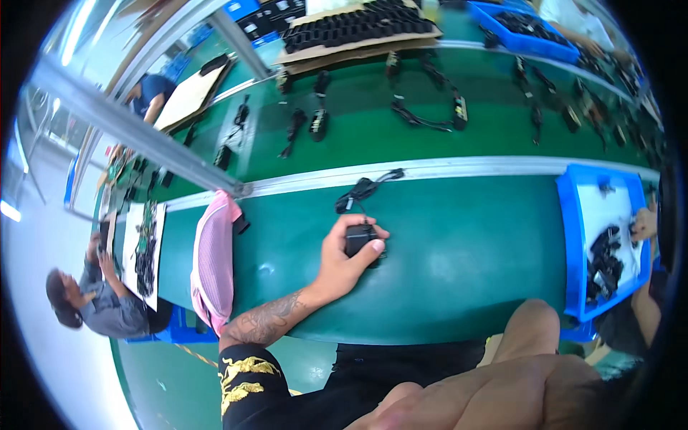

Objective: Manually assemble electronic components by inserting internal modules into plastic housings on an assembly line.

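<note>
My left hand (342, 259) is closed around a small black power adapter (358, 238), its thumb laid across the near side. The adapter is held just over the green work surface (459, 251). A bundled black cable (358, 192) runs from it toward the far metal rail. My left forearm, tattooed, comes in from the lower left. Bare skin of a bent limb (534, 326) fills the lower right, close to the camera, and no fingers of my right hand show there.
A pink mesh pouch (215, 258) lies to the left. At right, a co-worker's hand (645, 223) reaches into a blue tray (573, 244) of black parts. Beyond the metal rail (494, 166), several adapters with cables lie on a green belt (344, 154). Another person (118, 308) sits far left.
</note>
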A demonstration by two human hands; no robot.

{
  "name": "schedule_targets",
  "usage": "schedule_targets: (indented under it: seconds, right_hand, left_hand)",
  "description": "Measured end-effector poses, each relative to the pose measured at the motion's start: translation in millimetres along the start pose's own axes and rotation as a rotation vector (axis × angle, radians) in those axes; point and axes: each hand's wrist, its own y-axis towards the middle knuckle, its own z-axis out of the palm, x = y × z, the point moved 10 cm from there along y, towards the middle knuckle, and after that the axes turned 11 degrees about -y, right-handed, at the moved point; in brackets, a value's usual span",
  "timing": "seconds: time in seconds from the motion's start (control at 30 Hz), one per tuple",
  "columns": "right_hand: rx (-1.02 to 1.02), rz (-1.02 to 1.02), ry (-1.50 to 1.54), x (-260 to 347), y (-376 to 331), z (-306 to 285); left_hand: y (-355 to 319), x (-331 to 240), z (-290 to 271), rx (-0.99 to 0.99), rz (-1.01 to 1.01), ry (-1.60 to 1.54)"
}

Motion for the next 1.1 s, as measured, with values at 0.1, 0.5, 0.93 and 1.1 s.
schedule_targets:
  seconds: [0.1, 0.5, 0.93, 1.1]
  right_hand:
    - [0.069, 0.037, 0.073, -10, 4, 8]
    - [0.321, 0.221, 0.166, -13, 34, 54]
    - [0.347, 0.588, -1.062, -79, -5, -30]
    - [0.087, 0.824, -1.159, -99, -92, -107]
  left_hand:
    - [-4, 2, -9, -0.005, -0.031, -0.009]
    - [-2, 5, -2, 0.06, -0.061, -0.119]
    - [-10, 0, -12, 0.021, -0.032, -0.052]
    - [-3, 6, -7, -0.044, 0.047, -0.196]
